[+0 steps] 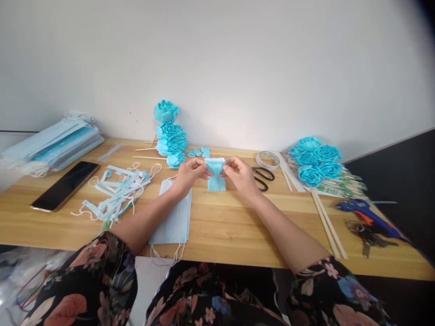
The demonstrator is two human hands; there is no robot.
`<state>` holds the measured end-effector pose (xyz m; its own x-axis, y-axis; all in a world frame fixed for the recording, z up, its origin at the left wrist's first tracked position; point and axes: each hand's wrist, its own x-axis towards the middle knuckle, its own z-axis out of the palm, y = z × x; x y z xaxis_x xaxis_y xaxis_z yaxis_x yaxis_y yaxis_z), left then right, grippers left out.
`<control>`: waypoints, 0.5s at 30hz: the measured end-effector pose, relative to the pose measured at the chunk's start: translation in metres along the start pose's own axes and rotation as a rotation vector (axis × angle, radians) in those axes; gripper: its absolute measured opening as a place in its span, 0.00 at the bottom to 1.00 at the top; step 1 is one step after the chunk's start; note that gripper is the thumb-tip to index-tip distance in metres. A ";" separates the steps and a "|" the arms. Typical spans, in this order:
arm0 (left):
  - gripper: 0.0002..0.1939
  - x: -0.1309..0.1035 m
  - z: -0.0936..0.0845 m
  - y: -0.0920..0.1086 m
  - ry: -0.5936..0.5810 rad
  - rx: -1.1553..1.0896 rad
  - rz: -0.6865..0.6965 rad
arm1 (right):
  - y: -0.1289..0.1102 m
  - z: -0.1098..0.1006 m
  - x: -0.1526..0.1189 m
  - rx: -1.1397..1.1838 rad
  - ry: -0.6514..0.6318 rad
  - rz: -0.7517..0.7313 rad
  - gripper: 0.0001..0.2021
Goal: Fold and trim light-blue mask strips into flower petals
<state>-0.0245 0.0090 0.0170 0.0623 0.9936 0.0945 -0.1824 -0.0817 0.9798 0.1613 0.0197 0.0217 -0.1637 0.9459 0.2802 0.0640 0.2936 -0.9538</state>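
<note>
Between my two hands is a small light-blue strip of face mask fabric [216, 179], its top edge folded over and its lower end hanging down. My left hand [193, 174] pinches the upper left corner, and my right hand [239, 174] pinches the upper right. Under my left forearm lies a flat blue face mask [173, 222] with white ear loops toward the front edge. A few cut blue pieces [200, 152] rest just behind my left hand. Beside my right hand are the black handles of scissors [263, 174], their blades hidden.
Blue fabric flowers on sticks [171, 138] stand at the back, with more flowers [316, 158] at right. Mask offcuts [118, 190], a phone [66, 185] and stacked masks [57, 140] lie left. A tape roll [268, 160], wooden sticks [328, 222], a glue gun [370, 217] and keys [367, 235] are right.
</note>
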 end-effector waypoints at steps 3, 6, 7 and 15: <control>0.18 -0.001 0.002 0.000 -0.051 -0.116 -0.044 | 0.002 0.001 0.000 0.038 -0.004 0.011 0.09; 0.19 0.000 0.002 -0.002 -0.061 -0.104 -0.047 | 0.003 0.001 0.000 0.032 0.005 0.017 0.10; 0.19 0.000 0.002 -0.003 -0.056 -0.088 -0.037 | 0.003 0.001 0.000 0.030 0.008 0.018 0.10; 0.20 0.000 0.002 -0.008 -0.025 0.009 0.024 | 0.001 0.001 -0.001 0.023 -0.047 0.016 0.11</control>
<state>-0.0215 0.0090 0.0098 0.0828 0.9891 0.1219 -0.1758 -0.1059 0.9787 0.1603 0.0185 0.0199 -0.2087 0.9427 0.2604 0.0441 0.2750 -0.9604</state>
